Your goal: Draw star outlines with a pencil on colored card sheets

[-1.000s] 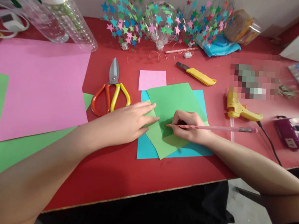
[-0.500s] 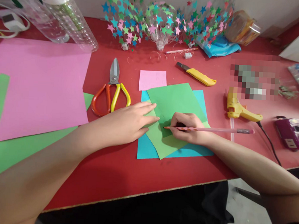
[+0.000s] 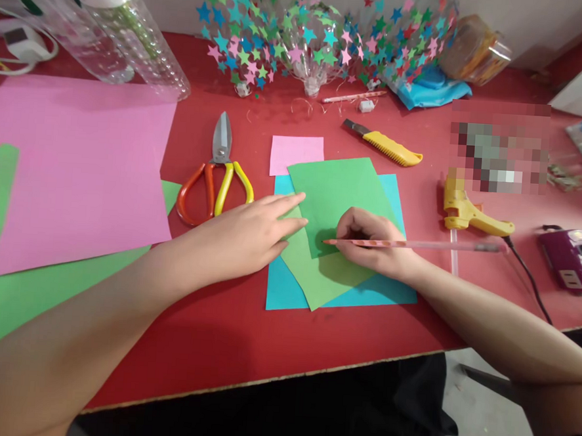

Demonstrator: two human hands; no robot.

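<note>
My right hand [image 3: 371, 242] grips a pink pencil [image 3: 432, 244], its tip at the lower part of a dark green paper sheet [image 3: 339, 188]. With fingers spread flat, my left hand [image 3: 265, 233] rests on the left edges of the papers. Under the dark green sheet lies a light green sheet [image 3: 316, 288], and below both is a blue sheet [image 3: 286, 296]. A small pink paper [image 3: 295, 154] lies at the upper left of this stack. Scissors [image 3: 219, 167] with red and yellow handles lie just beyond my left hand.
A yellow cutter knife [image 3: 388, 147] and a yellow glue gun [image 3: 469, 209] lie to the right, near a purple power socket [image 3: 572, 258]. Large pink paper [image 3: 87, 172] covers green paper [image 3: 63, 303] at left. Star-covered clear ornaments [image 3: 314, 48] and plastic bottles [image 3: 138, 44] line the back.
My right hand and the pencil have shifted slightly up and right over the dark green sheet. Its lower corner now shows. My left hand stays nearly in place.
</note>
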